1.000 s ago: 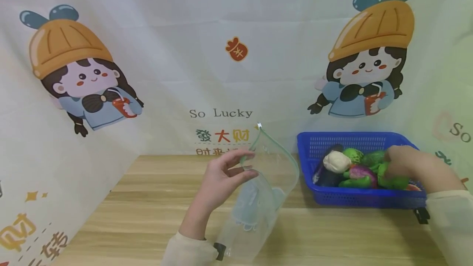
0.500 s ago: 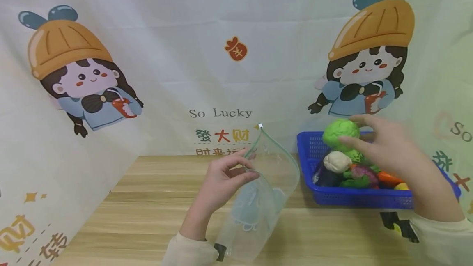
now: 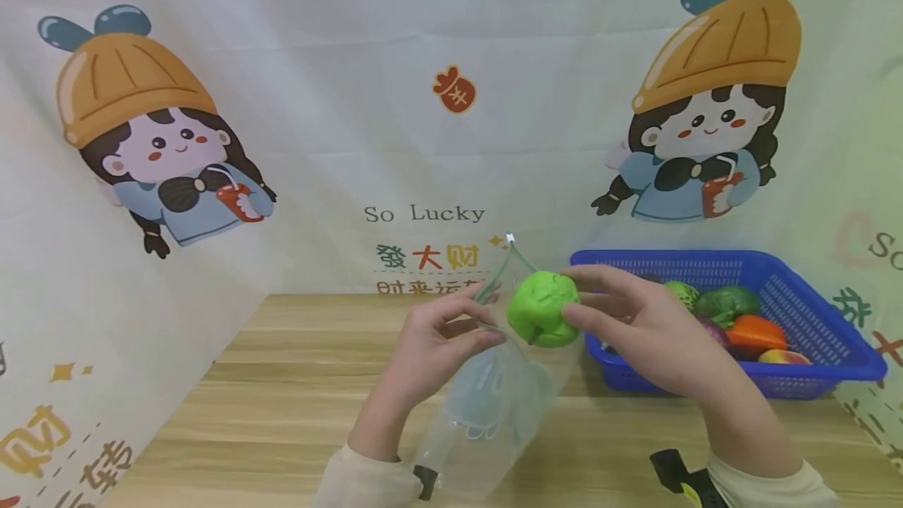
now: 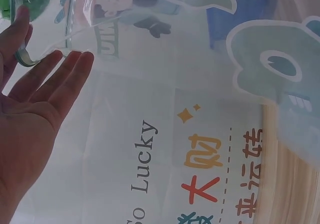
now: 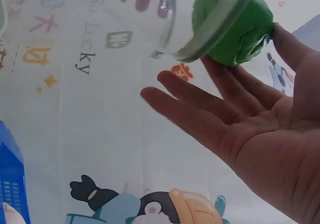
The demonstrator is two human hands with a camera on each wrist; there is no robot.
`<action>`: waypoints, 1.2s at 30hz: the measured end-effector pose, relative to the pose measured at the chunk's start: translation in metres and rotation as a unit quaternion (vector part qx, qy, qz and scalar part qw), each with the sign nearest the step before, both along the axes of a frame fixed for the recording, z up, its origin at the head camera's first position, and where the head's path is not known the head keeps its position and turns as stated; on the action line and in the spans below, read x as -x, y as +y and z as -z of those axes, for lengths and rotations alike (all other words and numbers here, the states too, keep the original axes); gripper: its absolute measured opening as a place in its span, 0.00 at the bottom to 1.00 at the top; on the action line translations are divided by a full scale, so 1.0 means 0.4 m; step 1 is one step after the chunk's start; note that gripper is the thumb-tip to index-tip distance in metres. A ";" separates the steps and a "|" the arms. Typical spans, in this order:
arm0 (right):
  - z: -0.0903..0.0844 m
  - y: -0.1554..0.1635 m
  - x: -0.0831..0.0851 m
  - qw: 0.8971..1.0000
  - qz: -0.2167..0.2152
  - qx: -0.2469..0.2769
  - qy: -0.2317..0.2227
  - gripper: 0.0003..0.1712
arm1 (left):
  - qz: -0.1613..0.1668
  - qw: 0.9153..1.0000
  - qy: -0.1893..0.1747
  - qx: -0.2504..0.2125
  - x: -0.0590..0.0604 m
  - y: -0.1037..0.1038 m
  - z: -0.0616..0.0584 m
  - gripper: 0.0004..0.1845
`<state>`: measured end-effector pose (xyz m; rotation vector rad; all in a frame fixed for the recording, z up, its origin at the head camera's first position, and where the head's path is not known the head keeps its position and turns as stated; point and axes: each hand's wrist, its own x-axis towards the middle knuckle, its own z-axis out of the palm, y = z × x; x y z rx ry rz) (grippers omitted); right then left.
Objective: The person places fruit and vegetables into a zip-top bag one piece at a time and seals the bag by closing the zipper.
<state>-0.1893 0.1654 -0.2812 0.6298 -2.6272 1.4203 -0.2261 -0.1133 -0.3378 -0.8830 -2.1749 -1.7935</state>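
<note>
Gripping a green toy vegetable (image 3: 539,308), right hand (image 3: 645,332) meets left hand (image 3: 430,347) pinching the bag (image 3: 494,406) rim.

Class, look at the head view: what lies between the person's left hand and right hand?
In the head view, the green toy vegetable lies between them, held by the right hand at the open mouth of the clear zip bag, whose rim the left hand pinches.

The clear, glossy plastic zip bag (image 3: 494,406) looks smooth and thin. The blue perforated plastic basket (image 3: 811,312) sits on a matt, light wood-grain table (image 3: 247,414). The bright green lumpy toy vegetable (image 3: 539,308) looks matt and rubbery.
</note>
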 end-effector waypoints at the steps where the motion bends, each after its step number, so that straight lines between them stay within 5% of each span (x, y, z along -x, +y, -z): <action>1: 0.001 -0.003 0.001 1.000 0.001 -0.004 -0.004 0.30 | 0.000 1.000 0.005 -0.001 -0.001 0.001 -0.002 0.06; 9: 0.007 -0.010 0.007 1.000 0.005 -0.015 -0.013 0.38 | 0.002 1.000 0.012 -0.005 -0.015 0.000 -0.016 0.06; 19: 0.007 -0.007 0.004 0.997 0.062 0.009 0.051 0.20 | -0.017 0.999 0.035 -0.018 -0.017 -0.021 -0.025 0.06; 28: 0.008 -0.005 -0.003 0.975 0.098 0.147 0.134 0.13 | -0.029 0.989 0.111 -0.091 -0.029 -0.043 -0.046 0.08; 36: 0.000 -0.009 -0.017 0.965 0.101 0.194 0.141 0.11 | -0.035 0.985 0.138 -0.101 -0.046 -0.025 -0.061 0.11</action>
